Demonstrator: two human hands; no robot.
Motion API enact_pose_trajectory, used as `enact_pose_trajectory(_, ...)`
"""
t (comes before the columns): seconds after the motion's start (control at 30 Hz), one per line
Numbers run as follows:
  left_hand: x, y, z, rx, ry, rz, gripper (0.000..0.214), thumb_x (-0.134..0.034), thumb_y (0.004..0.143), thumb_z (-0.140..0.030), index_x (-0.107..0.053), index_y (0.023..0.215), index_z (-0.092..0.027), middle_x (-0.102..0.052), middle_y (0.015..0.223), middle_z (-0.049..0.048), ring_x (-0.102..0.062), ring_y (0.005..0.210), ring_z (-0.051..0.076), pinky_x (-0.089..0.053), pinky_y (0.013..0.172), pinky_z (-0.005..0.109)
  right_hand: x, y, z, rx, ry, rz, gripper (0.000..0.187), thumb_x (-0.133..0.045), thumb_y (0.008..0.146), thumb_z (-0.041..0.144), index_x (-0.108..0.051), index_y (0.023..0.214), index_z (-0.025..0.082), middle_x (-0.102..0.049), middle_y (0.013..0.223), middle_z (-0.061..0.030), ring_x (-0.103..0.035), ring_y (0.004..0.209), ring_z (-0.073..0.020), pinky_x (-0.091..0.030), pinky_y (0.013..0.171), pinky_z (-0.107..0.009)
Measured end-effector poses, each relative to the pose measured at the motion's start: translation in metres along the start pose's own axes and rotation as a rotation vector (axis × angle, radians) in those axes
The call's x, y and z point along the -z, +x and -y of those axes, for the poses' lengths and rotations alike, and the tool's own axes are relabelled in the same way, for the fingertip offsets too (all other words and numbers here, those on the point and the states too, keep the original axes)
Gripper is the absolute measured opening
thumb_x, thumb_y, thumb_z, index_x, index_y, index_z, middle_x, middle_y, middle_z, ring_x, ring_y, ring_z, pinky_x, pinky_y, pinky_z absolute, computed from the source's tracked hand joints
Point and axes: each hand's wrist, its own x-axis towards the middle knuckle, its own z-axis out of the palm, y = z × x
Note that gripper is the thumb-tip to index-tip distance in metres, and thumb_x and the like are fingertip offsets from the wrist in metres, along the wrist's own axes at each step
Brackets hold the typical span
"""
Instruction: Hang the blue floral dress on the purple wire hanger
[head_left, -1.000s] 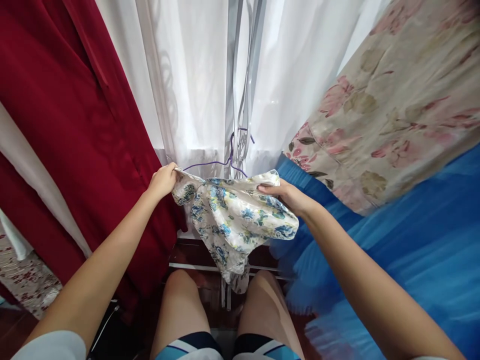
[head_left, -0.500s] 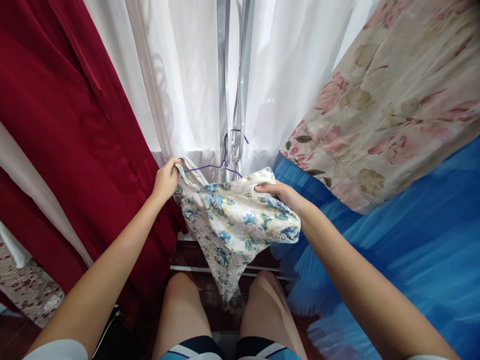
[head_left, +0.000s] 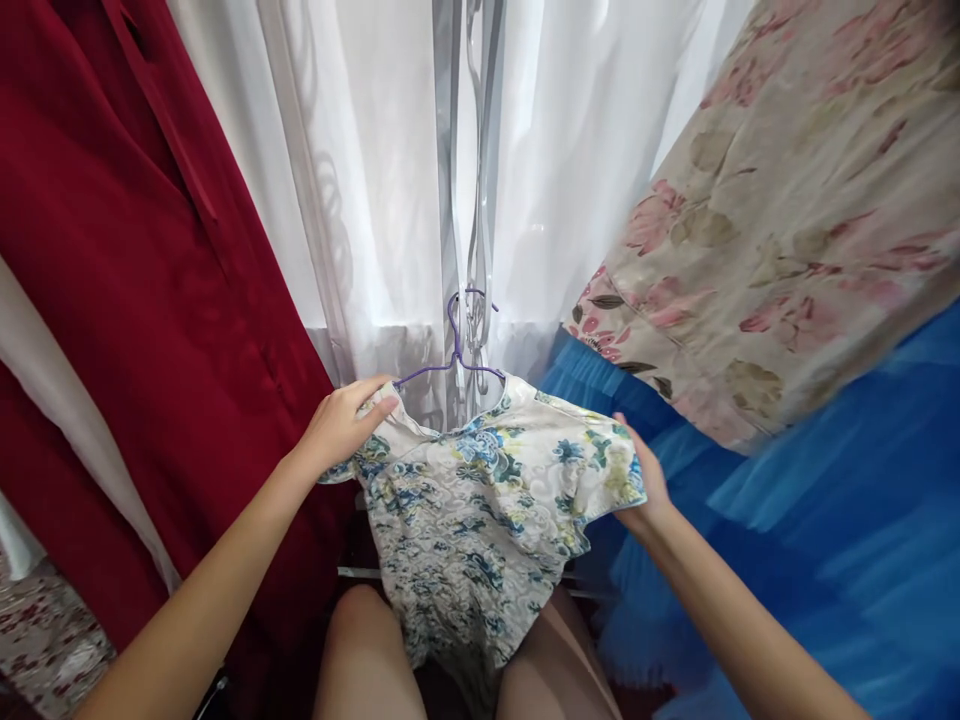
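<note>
A white short-sleeved top [head_left: 480, 500] with blue and yellow-green flowers hangs spread open on a purple wire hanger [head_left: 456, 350]. The hanger's hook is on the silver-grey straps hanging down in front. My left hand [head_left: 341, 425] is closed on the top's left shoulder, by the neckline, its thumb in front of the cloth. At the far end of the other sleeve, my right hand [head_left: 649, 480] holds the cloth out to the side; most of its fingers are hidden behind the sleeve. The lower part of the top hangs down over my legs.
Dark red cloth [head_left: 187, 290] hangs at the left, close to my left arm. White curtains [head_left: 375, 180] and silver-grey straps [head_left: 491, 130] are behind the hanger. On the right hang beige floral cloth [head_left: 757, 230] and blue tulle [head_left: 810, 520].
The top's second shoulder is now on the hanger, and the cloth has unfolded to face me. My left hand has moved down onto the shoulder; my right hand has shifted outward to the sleeve.
</note>
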Motion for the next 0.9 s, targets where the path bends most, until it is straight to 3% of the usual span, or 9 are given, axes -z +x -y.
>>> enact_pose_trajectory(0.13, 0.005, 0.008, -0.016, 0.049, 0.153, -0.004, 0.038, -0.045, 0.095, -0.053, -0.067, 0.091, -0.021, -0.060, 0.070, 0.0003, -0.053, 0.064, 0.018, -0.036, 0.062, 0.025, 0.003, -0.012, 0.034, -0.039, 0.248, -0.400, 0.039, -0.061, 0.082, 0.066, -0.064, 0.082, 0.027, -0.072, 0.074, -0.0046, -0.071, 0.086, -0.0322, -0.056, 0.067, -0.038)
enact_pose_trajectory(0.27, -0.001, 0.028, -0.014, 0.081, 0.181, -0.195, 0.040, -0.048, 0.093, -0.052, -0.056, 0.072, -0.019, -0.047, 0.060, -0.0016, -0.043, 0.059, 0.015, -0.028, 0.058, 0.025, -0.009, 0.005, 0.088, 0.034, 0.166, -0.308, 0.048, -0.056, 0.084, 0.070, -0.067, 0.102, 0.027, -0.073, 0.088, -0.0061, -0.069, 0.096, -0.0330, -0.056, 0.074, -0.038)
enact_pose_trajectory(0.37, -0.017, 0.028, 0.001, 0.199, -0.077, -0.257, 0.043, -0.057, 0.085, -0.056, -0.051, 0.063, -0.019, -0.045, 0.057, -0.0016, -0.040, 0.058, 0.014, -0.027, 0.056, 0.026, -0.038, -0.010, 0.117, 0.175, -0.047, 0.002, 0.058, -0.046, 0.091, 0.070, -0.064, 0.125, 0.026, -0.074, 0.101, -0.0085, -0.065, 0.110, -0.0333, -0.055, 0.087, -0.042)
enact_pose_trajectory(0.47, -0.039, 0.011, 0.016, 0.325, -0.362, -0.266, 0.059, -0.047, 0.085, -0.069, -0.038, 0.052, -0.022, -0.035, 0.048, -0.0017, -0.035, 0.051, 0.013, -0.028, 0.052, 0.027, -0.070, -0.051, 0.123, 0.360, -0.215, 0.722, 0.062, -0.069, 0.083, 0.053, -0.055, 0.140, 0.033, -0.069, 0.123, -0.0054, -0.061, 0.120, -0.0279, -0.052, 0.098, -0.039)
enact_pose_trajectory(0.53, -0.053, -0.003, 0.019, 0.338, -0.444, -0.252, 0.066, -0.035, 0.087, -0.076, -0.028, 0.048, -0.023, -0.030, 0.044, -0.0013, -0.034, 0.047, 0.013, -0.030, 0.049, 0.028, -0.080, -0.072, 0.112, 0.439, -0.214, 1.004, 0.073, -0.076, 0.079, 0.041, -0.048, 0.146, 0.033, -0.061, 0.136, -0.0063, -0.058, 0.126, -0.0252, -0.049, 0.105, -0.036)
enact_pose_trajectory(0.6, -0.066, -0.013, 0.011, 0.326, -0.573, -0.195, 0.069, -0.031, 0.088, -0.077, -0.028, 0.046, -0.022, -0.032, 0.043, -0.0007, -0.036, 0.046, 0.012, -0.035, 0.051, 0.027, -0.080, -0.075, 0.093, 0.454, -0.265, 0.931, 0.073, -0.075, 0.081, 0.033, -0.045, 0.147, 0.031, -0.055, 0.144, -0.0081, -0.054, 0.132, -0.0253, -0.044, 0.112, -0.039)
enact_pose_trajectory(0.67, -0.077, -0.018, -0.008, 0.307, -0.838, -0.071, 0.068, -0.032, 0.089, -0.077, -0.043, 0.053, -0.021, -0.033, 0.041, -0.0024, -0.038, 0.044, 0.011, -0.042, 0.056, 0.027, -0.074, -0.064, 0.069, 0.451, -0.424, 0.664, 0.076, -0.073, 0.082, 0.028, -0.039, 0.150, 0.030, -0.047, 0.151, -0.0111, -0.045, 0.139, -0.0288, -0.038, 0.116, -0.047)
enact_pose_trajectory(0.8, -0.094, -0.008, -0.065, 0.298, -1.422, 0.212, 0.055, -0.047, 0.088, -0.072, -0.062, 0.092, -0.019, -0.041, 0.048, -0.0067, -0.035, 0.041, 0.008, -0.048, 0.061, 0.027, -0.072, -0.040, 0.026, 0.568, -0.718, 0.410, 0.109, -0.075, 0.074, 0.023, -0.009, 0.161, 0.023, -0.025, 0.162, -0.0185, -0.026, 0.148, -0.0391, -0.028, 0.117, -0.061)
enact_pose_trajectory(0.9, -0.100, 0.000, -0.102, 0.312, -1.561, 0.190, 0.042, -0.063, 0.086, -0.059, -0.064, 0.094, -0.018, -0.055, 0.069, -0.0017, -0.050, 0.054, 0.008, -0.049, 0.068, 0.025, -0.075, -0.040, 0.011, 0.620, -0.728, 0.259, 0.113, -0.071, 0.075, 0.023, 0.003, 0.160, 0.025, -0.038, 0.154, -0.0196, -0.040, 0.139, -0.0409, -0.038, 0.109, -0.063)
